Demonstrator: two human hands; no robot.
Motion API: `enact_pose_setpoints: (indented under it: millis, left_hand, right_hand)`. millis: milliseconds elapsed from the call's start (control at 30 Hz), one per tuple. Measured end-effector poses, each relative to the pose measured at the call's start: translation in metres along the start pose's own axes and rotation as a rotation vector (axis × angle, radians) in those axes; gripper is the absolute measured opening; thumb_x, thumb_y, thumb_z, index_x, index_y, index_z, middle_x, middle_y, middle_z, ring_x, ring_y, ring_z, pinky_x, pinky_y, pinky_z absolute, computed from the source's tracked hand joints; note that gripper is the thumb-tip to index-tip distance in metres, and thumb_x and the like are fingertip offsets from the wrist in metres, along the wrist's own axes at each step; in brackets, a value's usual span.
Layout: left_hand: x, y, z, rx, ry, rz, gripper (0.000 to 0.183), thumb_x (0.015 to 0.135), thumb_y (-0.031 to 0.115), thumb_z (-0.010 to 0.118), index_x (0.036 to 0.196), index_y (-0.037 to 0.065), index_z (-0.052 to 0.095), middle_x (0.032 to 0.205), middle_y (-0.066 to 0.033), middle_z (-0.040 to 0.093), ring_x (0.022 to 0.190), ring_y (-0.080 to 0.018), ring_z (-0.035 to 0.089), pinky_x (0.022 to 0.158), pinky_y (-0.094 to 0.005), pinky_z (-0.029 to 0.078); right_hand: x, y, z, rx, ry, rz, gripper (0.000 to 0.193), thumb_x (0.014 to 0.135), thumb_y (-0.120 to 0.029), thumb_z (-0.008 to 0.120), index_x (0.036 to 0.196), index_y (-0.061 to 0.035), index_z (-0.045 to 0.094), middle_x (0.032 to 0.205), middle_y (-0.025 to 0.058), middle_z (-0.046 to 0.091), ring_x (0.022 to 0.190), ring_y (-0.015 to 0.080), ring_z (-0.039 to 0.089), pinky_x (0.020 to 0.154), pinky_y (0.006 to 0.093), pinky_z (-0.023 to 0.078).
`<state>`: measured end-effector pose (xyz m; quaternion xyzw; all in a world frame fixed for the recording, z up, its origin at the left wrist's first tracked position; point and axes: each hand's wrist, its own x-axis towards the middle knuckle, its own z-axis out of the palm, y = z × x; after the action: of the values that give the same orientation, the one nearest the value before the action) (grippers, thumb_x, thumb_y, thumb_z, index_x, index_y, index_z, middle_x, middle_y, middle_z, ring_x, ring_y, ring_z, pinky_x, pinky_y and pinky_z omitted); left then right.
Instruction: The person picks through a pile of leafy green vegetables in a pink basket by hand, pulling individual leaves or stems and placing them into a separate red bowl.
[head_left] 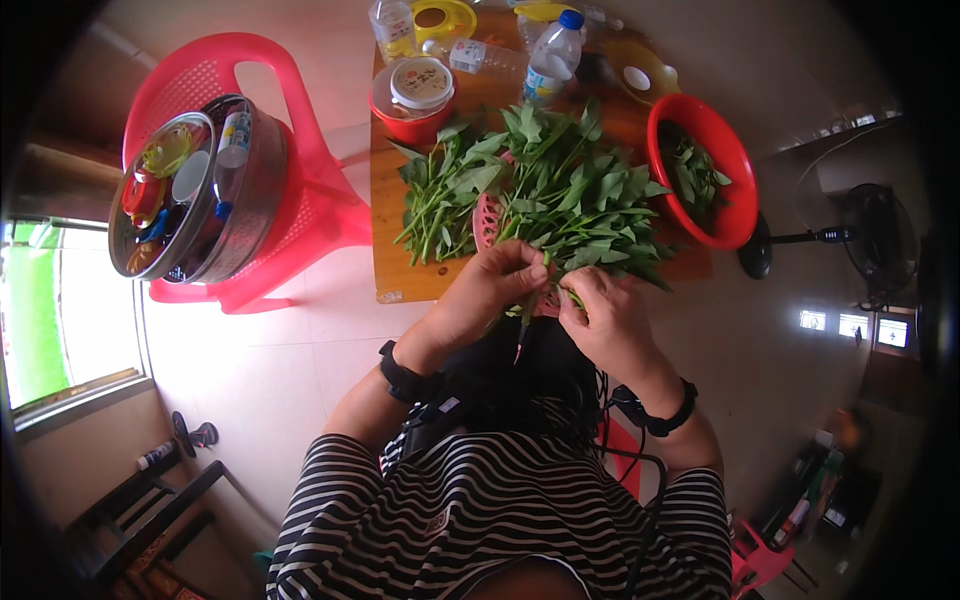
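Note:
Above the table's near edge, my left hand (pixel 498 290) is closed, with thumb and fingertips pinching a green leafy-vegetable stem. Close beside it on the right, my right hand (pixel 606 312) is closed on part of the greens too, its fingers curled around a stem. A thin piece of stem hangs below the left fingers. Behind both hands lies a large heap of long-stemmed leafy greens (pixel 580 195), which looks like water spinach. It partly covers a pink perforated basket (pixel 487 218). To the right, a tilted red basin (pixel 738 165) holds some loose leaves.
The wooden table (pixel 408 288) bears a blue-capped plastic bottle (pixel 552 62), a lidded tub (pixel 421 84) in a red bowl (pixel 412 128), and several other bottles. On the left, a pink chair (pixel 325 215) carries metal pots (pixel 262 190) filled with small items. A fan (pixel 872 235) stands at right.

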<state>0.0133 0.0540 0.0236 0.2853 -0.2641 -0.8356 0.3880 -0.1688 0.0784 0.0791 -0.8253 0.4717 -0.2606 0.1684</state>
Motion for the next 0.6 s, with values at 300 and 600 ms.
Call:
enact_pose_setpoints:
  millis: [300, 600]
  left_hand:
    - [0.003, 0.03, -0.04, 0.508, 0.557, 0.408, 0.012, 0.091, 0.011, 0.059, 0.097, 0.0, 0.057, 0.081, -0.002, 0.058, 0.067, -0.0068, 0.051, 0.059, -0.0212, 0.043]
    - [0.055, 0.037, -0.113, 0.894, 0.822, 0.504, 0.023, 0.085, 0.017, 0.061, 0.096, -0.003, 0.062, 0.084, -0.0146, 0.067, 0.08, -0.0242, 0.065, 0.072, -0.0345, 0.048]
  right_hand:
    - [0.033, 0.083, -0.044, 0.426, 0.546, 0.562, 0.012, 0.093, -0.02, 0.058, 0.093, -0.0078, 0.059, 0.069, -0.0042, 0.052, 0.047, -0.001, 0.034, 0.04, 0.017, 0.024]
    - [0.059, 0.28, -0.127, -0.289, 0.591, 0.529, 0.041, 0.091, -0.028, 0.056, 0.12, 0.0021, 0.052, 0.098, 0.0199, 0.063, 0.092, 0.0315, 0.061, 0.084, 0.0375, 0.046]
